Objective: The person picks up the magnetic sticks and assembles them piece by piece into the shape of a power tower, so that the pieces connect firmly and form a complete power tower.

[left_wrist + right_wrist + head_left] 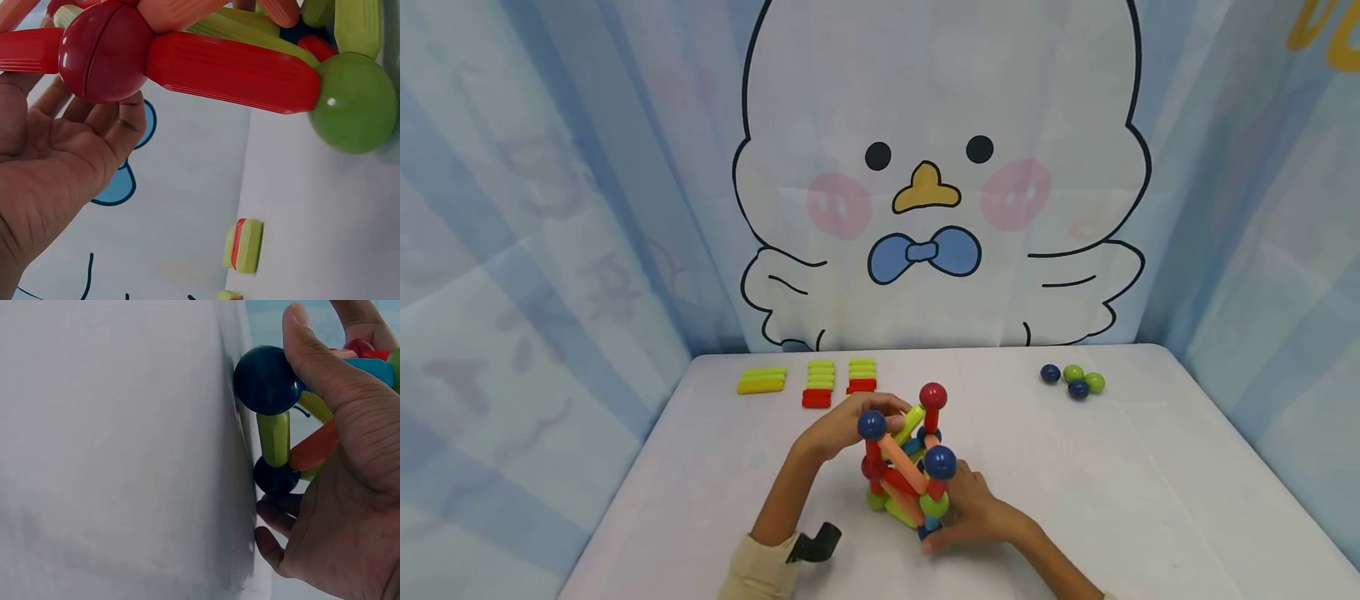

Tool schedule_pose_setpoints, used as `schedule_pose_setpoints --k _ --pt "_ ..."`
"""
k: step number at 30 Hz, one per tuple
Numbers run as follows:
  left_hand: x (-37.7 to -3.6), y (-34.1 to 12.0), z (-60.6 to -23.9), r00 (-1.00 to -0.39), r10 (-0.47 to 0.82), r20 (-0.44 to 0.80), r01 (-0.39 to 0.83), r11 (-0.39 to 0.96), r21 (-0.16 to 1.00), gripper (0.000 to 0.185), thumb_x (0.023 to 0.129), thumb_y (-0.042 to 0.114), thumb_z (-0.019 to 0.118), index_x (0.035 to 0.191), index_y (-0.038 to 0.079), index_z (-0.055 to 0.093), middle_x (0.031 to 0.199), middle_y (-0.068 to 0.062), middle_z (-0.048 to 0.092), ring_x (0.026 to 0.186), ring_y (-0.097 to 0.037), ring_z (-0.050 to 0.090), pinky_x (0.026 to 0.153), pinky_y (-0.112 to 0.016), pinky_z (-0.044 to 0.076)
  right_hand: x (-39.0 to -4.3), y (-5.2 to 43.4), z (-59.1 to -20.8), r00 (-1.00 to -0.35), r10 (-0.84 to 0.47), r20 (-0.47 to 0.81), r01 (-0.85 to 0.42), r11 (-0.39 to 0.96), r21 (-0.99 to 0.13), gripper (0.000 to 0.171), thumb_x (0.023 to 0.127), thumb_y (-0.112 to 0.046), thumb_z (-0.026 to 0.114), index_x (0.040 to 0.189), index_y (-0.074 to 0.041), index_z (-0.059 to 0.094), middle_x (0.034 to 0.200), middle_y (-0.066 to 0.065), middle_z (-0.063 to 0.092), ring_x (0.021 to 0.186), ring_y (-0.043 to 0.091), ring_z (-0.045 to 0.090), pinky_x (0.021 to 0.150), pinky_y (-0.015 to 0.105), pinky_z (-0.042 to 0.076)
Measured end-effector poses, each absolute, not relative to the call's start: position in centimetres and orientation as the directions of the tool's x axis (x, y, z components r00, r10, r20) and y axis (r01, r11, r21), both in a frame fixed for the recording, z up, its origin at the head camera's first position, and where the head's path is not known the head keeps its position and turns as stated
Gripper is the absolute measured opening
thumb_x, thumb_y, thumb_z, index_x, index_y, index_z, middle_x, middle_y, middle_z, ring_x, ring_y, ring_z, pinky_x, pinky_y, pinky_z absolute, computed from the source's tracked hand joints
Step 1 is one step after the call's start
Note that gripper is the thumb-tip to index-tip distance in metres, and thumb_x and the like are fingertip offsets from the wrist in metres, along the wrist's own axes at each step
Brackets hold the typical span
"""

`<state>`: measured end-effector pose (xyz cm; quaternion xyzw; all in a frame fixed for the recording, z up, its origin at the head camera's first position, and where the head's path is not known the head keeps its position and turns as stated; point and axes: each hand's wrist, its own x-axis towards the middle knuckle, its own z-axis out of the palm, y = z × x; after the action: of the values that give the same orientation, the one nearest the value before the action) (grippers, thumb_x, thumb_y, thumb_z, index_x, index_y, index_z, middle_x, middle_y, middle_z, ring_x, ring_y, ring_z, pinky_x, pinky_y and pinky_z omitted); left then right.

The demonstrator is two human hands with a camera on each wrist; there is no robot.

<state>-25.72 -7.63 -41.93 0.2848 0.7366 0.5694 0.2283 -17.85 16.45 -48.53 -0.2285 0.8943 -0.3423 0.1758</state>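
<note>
A toy frame of coloured rods and balls (906,467) stands on the white table (1112,483), near its front middle. My left hand (850,421) holds its upper left side, fingers curled round behind a blue ball (872,425). In the left wrist view that left hand (56,156) cups a red ball (103,53) joined by a red rod (231,72) to a green ball (353,103). My right hand (962,504) grips the lower right corner. In the right wrist view its thumb (312,362) presses a dark blue ball (265,380) above a green rod (274,437).
Three small stacks of yellow-green and red rods (818,383) lie at the table's back left. Several loose blue and green balls (1073,381) sit at the back right. A curtain with a cartoon duck (936,192) closes off the back and sides.
</note>
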Motion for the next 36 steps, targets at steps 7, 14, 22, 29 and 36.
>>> schedule_pose_setpoints --k 7,14,22,29,36 --pt "-26.8 -6.8 -41.1 -0.634 0.766 0.108 0.253 0.074 0.965 0.06 0.094 0.022 0.065 0.148 0.03 0.04 0.103 -0.013 0.063 0.096 -0.023 0.065 0.09 -0.038 0.055 -17.9 16.2 -48.6 -0.84 -0.52 -0.154 -0.297 0.678 -0.672 0.11 0.068 -0.05 0.085 0.151 -0.012 0.025 0.144 0.013 0.036 0.125 0.029 0.033 0.091 0.047 0.035" --pt "-27.5 -6.5 -40.7 -0.565 0.82 0.093 0.319 0.113 0.941 0.06 0.092 0.026 0.068 0.146 0.026 0.044 0.123 -0.009 0.062 0.116 -0.02 0.062 0.099 -0.038 0.051 -17.8 16.0 -48.6 -0.832 -0.533 -0.155 -0.288 0.653 -0.7 0.104 0.069 -0.047 0.085 0.15 -0.013 0.028 0.143 0.011 0.037 0.126 0.029 0.031 0.09 0.047 0.034" --pt "-27.7 -7.0 -40.9 -0.613 0.782 0.113 0.291 0.09 0.953 0.056 0.092 0.034 0.065 0.144 0.025 0.046 0.118 -0.01 0.064 0.112 -0.02 0.062 0.097 -0.042 0.051 -18.1 16.4 -48.4 -0.833 -0.53 -0.16 -0.281 0.654 -0.702 0.099 0.073 -0.039 0.082 0.148 -0.006 0.026 0.143 0.014 0.035 0.125 0.029 0.033 0.088 0.042 0.034" --pt "-28.4 -8.4 -41.9 -0.727 0.668 0.158 0.339 0.149 0.929 0.038 0.1 0.028 0.054 0.136 0.016 0.055 0.094 -0.015 0.063 0.087 -0.024 0.064 0.085 -0.044 0.055 -18.3 16.8 -48.5 -0.841 -0.52 -0.146 -0.265 0.633 -0.728 0.093 0.076 -0.035 0.08 0.145 -0.004 0.027 0.137 0.014 0.039 0.117 0.026 0.037 0.095 0.049 0.037" --pt "-29.4 -10.2 -44.3 -0.963 0.256 0.089 0.221 0.553 0.804 0.022 0.096 0.021 0.063 0.115 0.011 0.066 0.102 -0.011 0.066 0.092 -0.021 0.061 0.083 -0.036 0.055 -18.4 16.8 -48.5 -0.861 -0.489 -0.142 -0.199 0.579 -0.79 0.086 0.077 -0.027 0.081 0.138 0.003 0.029 0.129 0.018 0.046 0.113 0.028 0.045 0.102 0.067 0.037"
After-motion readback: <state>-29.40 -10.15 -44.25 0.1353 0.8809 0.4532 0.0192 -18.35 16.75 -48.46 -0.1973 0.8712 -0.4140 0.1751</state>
